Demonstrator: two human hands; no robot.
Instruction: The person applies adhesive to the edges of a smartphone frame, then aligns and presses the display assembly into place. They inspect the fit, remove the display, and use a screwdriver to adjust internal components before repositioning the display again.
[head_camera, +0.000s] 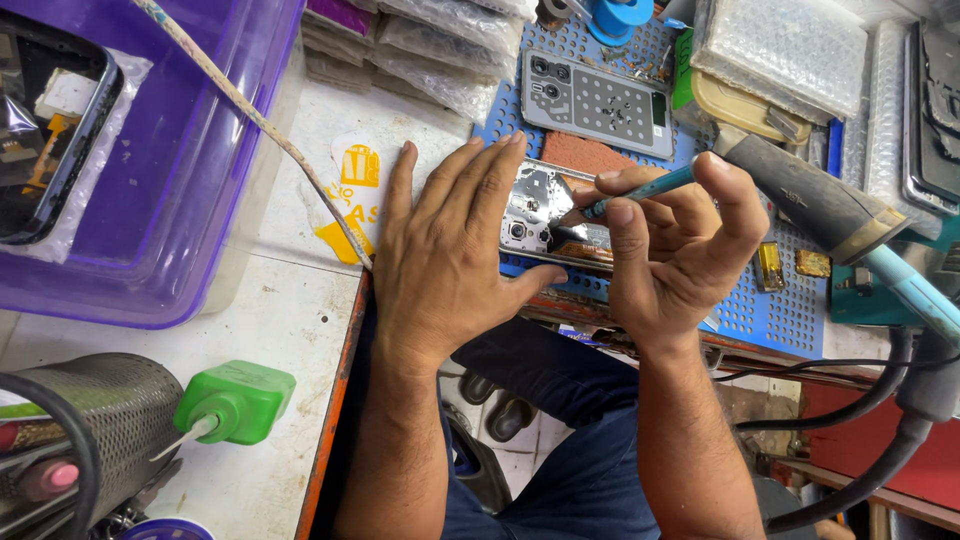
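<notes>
- Opened phone (540, 215): lies flat on the blue perforated mat (790, 310), long axis running roughly nine to three o'clock, shiny inner plate and camera cluster facing up; partly covered by both hands.
- Left hand (450, 250): flat, fingers spread wide and pointing to twelve o'clock, fingertips pressing the phone's nine o'clock end; thumb hooked under its six o'clock edge.
- Right hand (670, 250): at the phone's three o'clock end, thumb and forefinger pinched narrow around a teal-handled tool (640, 188); the tool slants toward nine o'clock, its tip just over the open interior. This hand is the nearer to the exposed parts.
- Second phone body (597, 100): grey, at twelve o'clock from the first, near but apart, same axis.
- Soldering iron (815, 200): lies at three o'clock, just beside the right hand's knuckles; little room that way.
- Bench edge (335, 400): close at six o'clock.
- Purple tub (190, 200): well apart at nine o'clock; bare white top between.
- Green-capped bottle (235, 400): at seven o'clock.
</notes>
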